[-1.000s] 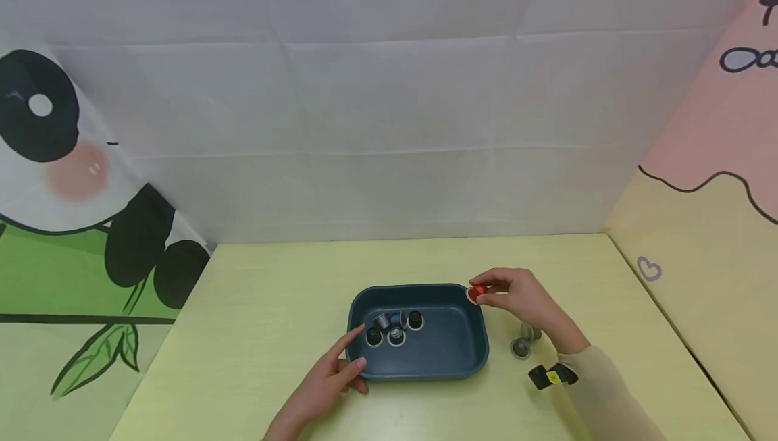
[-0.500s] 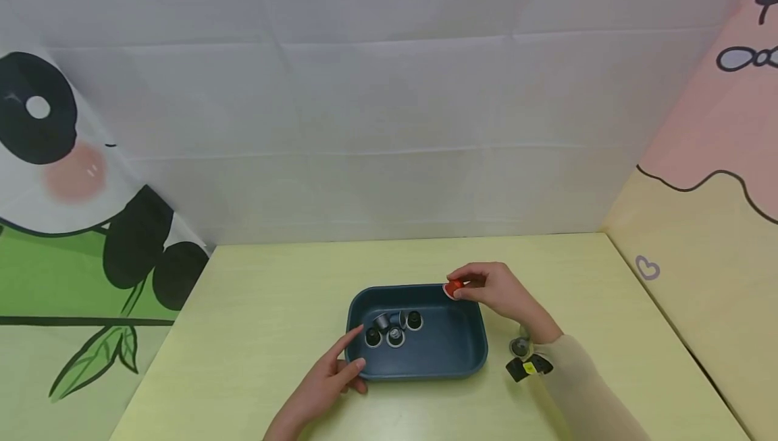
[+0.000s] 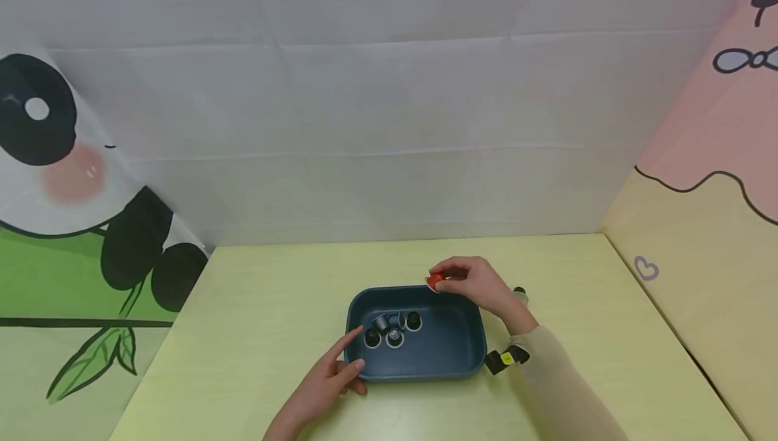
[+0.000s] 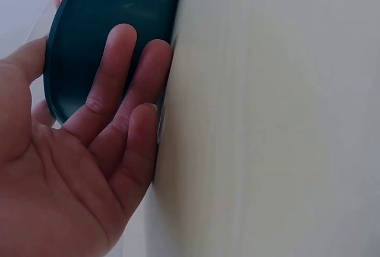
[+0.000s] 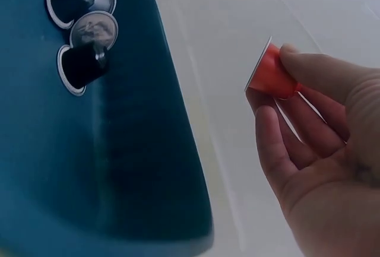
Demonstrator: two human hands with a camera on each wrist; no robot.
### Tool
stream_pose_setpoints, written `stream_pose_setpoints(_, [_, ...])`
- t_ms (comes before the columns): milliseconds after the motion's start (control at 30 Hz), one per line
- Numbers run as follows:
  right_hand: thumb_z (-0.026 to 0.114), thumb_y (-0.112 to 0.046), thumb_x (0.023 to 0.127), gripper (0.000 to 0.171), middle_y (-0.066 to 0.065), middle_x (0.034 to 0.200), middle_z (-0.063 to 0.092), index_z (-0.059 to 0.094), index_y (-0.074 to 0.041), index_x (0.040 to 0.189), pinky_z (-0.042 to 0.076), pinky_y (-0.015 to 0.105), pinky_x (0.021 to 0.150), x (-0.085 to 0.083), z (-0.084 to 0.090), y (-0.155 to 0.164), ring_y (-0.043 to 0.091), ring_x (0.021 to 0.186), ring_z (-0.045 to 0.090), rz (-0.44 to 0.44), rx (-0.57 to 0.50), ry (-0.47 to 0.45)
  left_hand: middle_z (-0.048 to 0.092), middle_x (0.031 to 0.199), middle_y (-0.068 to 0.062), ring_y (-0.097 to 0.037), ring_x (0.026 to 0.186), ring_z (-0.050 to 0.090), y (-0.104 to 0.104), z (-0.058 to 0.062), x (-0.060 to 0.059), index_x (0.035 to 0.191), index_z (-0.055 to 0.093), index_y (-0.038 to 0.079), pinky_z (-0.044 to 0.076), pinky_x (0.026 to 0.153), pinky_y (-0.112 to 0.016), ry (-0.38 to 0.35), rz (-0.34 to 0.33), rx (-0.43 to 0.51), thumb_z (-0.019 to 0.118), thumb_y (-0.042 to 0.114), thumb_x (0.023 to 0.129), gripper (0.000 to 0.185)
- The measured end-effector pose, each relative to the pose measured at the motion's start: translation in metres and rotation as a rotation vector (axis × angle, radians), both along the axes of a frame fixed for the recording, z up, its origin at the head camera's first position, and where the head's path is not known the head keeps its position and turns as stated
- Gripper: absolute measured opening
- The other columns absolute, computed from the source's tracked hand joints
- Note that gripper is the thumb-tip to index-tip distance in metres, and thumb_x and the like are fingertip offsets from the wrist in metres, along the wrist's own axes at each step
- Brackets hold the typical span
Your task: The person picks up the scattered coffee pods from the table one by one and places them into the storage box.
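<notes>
My right hand [image 3: 477,286] pinches a red coffee capsule [image 5: 272,73] between thumb and fingers, above the far rim of a dark blue tray [image 3: 446,353]. The capsule's pale lid faces left in the right wrist view. At the tray's near left corner, my left hand [image 3: 325,383] holds the rim, with its thumb on the edge and the other fingers against the outer wall [image 4: 113,73]. Inside the tray's left half lie several capsules: a black one [image 3: 414,321], another black one [image 3: 373,338], a silver one [image 3: 381,323] and a dark one with a silvery top [image 3: 395,338].
The pale yellow table [image 3: 273,306] runs back to a white cloth [image 3: 389,123]. A black and yellow device [image 3: 507,358] sits at the right wrist. Beyond that wrist shows a small black and pale item [image 3: 520,294], too small to identify.
My right hand has moved left with the red capsule, from the tray's far right corner along its back rim. Its sleeve now hides the grey capsules on the table. The left hand stays in place.
</notes>
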State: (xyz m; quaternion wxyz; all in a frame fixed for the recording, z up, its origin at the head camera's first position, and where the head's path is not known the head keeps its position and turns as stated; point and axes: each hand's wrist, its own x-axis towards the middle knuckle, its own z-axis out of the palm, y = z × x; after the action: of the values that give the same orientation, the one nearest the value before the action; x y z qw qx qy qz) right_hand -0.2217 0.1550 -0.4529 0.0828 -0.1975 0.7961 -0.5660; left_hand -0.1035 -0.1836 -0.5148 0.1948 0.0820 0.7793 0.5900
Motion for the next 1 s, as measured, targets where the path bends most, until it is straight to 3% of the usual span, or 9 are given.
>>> stream_pose_setpoints(500, [0.076, -0.006, 0.088, 0.033, 0.016, 0.116, 0.07, 0.069, 0.002, 0.119, 0.053, 0.031, 0.083, -0.013, -0.01, -0.024, 0.021, 0.101, 0.067, -0.028, -0.265, -0.099, 0.071, 0.075, -0.014, -0.027, 0.072, 0.067, 0.0, -0.001, 0.0, 0.158, 0.028, 0.019, 0.045, 0.064, -0.026, 0.002, 0.001, 0.006, 0.057, 0.024, 0.103, 0.062])
stream_pose_setpoints(733, [0.072, 0.005, 0.087, 0.035, 0.013, 0.113, 0.071, 0.063, 0.013, 0.12, 0.054, 0.031, 0.086, -0.019, -0.025, -0.032, 0.019, 0.102, 0.068, -0.006, -0.459, -0.132, 0.071, 0.075, -0.014, -0.026, 0.07, 0.065, -0.001, -0.001, 0.001, 0.158, 0.028, 0.019, 0.045, 0.064, -0.027, 0.007, -0.01, 0.004, 0.057, 0.024, 0.103, 0.062])
stream_pose_setpoints(833, [0.072, 0.004, 0.088, 0.036, 0.011, 0.114, 0.072, 0.062, 0.013, 0.121, 0.053, 0.031, 0.087, -0.021, -0.03, -0.035, 0.019, 0.104, 0.068, 0.02, -0.477, -0.121, 0.071, 0.075, -0.013, -0.027, 0.071, 0.066, -0.001, 0.0, 0.001, 0.158, 0.028, 0.019, 0.045, 0.064, -0.026, 0.009, -0.006, -0.001, 0.057, 0.024, 0.103, 0.062])
stream_pose_setpoints(1000, [0.075, -0.001, 0.087, 0.035, 0.01, 0.114, 0.072, 0.066, 0.007, 0.12, 0.053, 0.03, 0.085, -0.023, -0.037, -0.036, 0.02, 0.105, 0.068, 0.065, -0.416, -0.116, 0.071, 0.075, -0.014, -0.028, 0.074, 0.068, -0.001, 0.001, 0.0, 0.158, 0.028, 0.019, 0.045, 0.066, -0.026, 0.004, -0.002, -0.006, 0.057, 0.025, 0.103, 0.062])
